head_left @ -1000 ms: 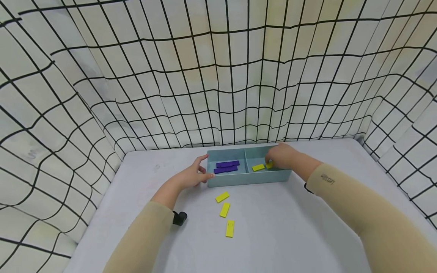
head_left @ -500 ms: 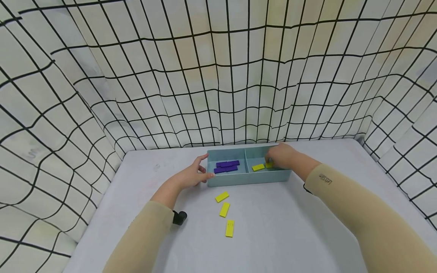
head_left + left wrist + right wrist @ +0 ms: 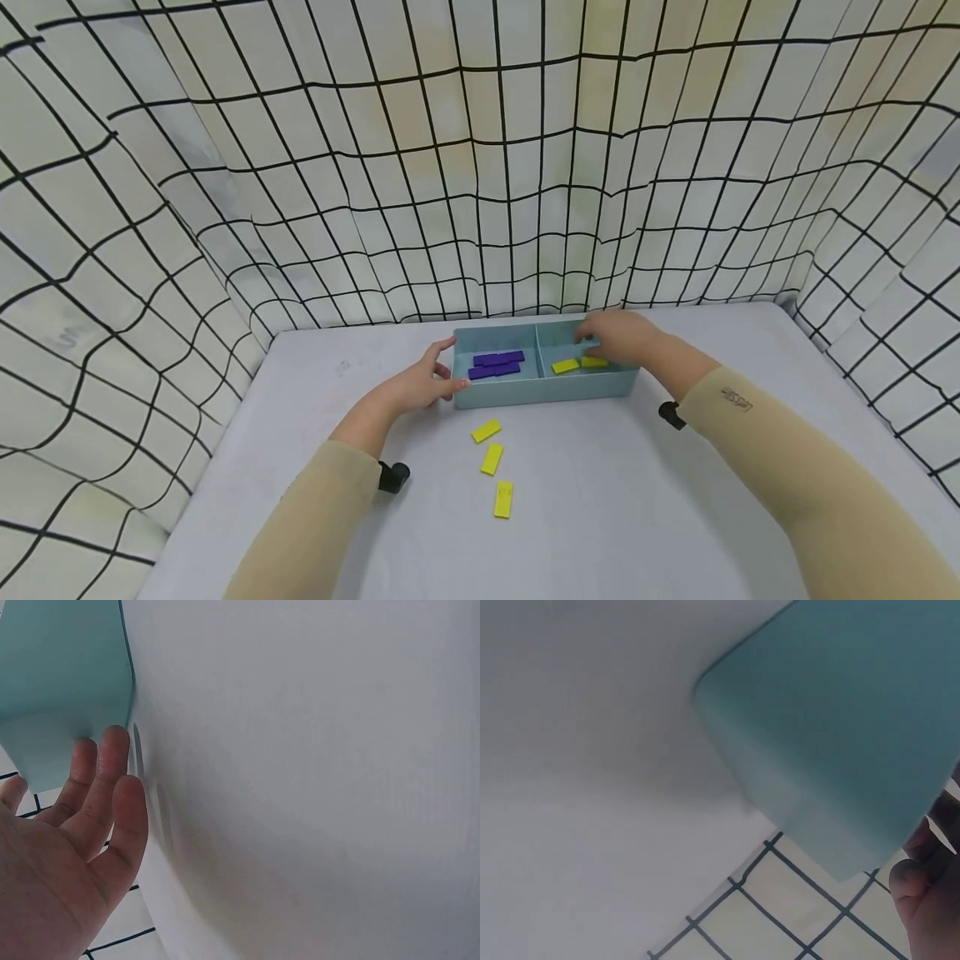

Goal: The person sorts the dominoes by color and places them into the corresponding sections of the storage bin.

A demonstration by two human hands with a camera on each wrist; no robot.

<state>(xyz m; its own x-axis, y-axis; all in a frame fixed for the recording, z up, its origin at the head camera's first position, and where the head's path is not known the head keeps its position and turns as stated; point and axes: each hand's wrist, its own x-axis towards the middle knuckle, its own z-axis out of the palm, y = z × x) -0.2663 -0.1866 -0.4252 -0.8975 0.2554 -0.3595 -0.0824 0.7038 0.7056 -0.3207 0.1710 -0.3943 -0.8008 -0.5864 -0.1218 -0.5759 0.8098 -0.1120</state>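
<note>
A pale blue-green box [image 3: 543,392] with two compartments stands at the table's far side. My left hand [image 3: 416,387] holds its left end, thumb at the front wall and index finger at the back corner; in the left wrist view the other fingers [image 3: 112,761] lie loosely by the end wall. Over the right compartment is my right hand [image 3: 618,337], its fingers slightly apart with nothing seen between them. Below them lie two flat yellow tiles, one left [image 3: 565,367] and one right [image 3: 595,362]. Several purple tiles [image 3: 495,371] lie in the left compartment.
In front of the box, three more yellow tiles lie on the white table [image 3: 637,500]: a far tile [image 3: 486,431], a middle tile [image 3: 492,459] and a near tile [image 3: 503,500]. Netting [image 3: 510,200] with black cords over white sheeting rises behind and at both sides.
My right hand has let go of the right-hand yellow tile in the box and lifted slightly up and back. The left hand stays at the box's end.
</note>
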